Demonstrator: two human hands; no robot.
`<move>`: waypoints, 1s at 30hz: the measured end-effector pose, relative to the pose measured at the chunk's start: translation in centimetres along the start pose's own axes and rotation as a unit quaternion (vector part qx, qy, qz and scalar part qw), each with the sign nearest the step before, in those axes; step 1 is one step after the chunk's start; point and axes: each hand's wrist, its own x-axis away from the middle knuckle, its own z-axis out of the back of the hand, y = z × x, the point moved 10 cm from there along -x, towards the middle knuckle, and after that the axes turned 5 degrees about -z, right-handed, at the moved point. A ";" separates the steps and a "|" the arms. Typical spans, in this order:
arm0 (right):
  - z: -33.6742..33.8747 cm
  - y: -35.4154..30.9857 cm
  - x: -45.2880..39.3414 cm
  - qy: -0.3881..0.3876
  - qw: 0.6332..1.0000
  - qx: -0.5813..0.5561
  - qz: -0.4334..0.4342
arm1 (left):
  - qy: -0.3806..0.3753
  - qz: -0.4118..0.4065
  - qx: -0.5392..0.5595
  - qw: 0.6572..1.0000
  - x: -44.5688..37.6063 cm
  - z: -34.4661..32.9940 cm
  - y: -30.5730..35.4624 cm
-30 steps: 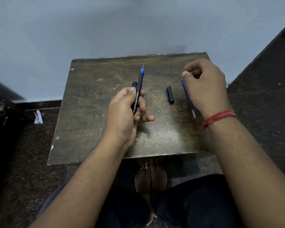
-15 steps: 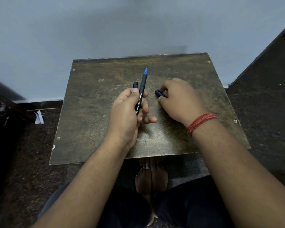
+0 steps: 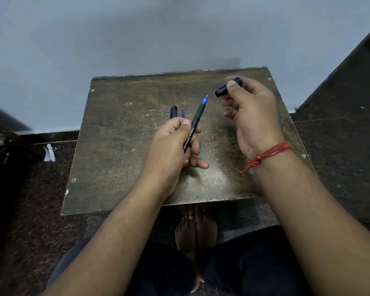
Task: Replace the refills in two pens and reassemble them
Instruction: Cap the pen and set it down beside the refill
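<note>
Left hand (image 3: 169, 146) grips the pen (image 3: 195, 122) tip-up, right hand (image 3: 252, 110) fingers pinching the cap (image 3: 222, 89), so I'd line it up straight and push till it clicks.

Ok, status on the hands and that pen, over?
Left hand grips uncapped pen, tip up. Right hand pinches cap, clear of the tip. Nothing between them. Other parts on table behind left hand.

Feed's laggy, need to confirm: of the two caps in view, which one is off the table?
The cap pinched in the right hand, raised at the far right. The other cap lies on the table behind the left hand.
</note>
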 end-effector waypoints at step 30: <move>-6.7 -0.6 3.2 -0.140 0.978 0.137 0.074 | 0.050 -0.041 0.053 0.996 0.3 1.6 0.4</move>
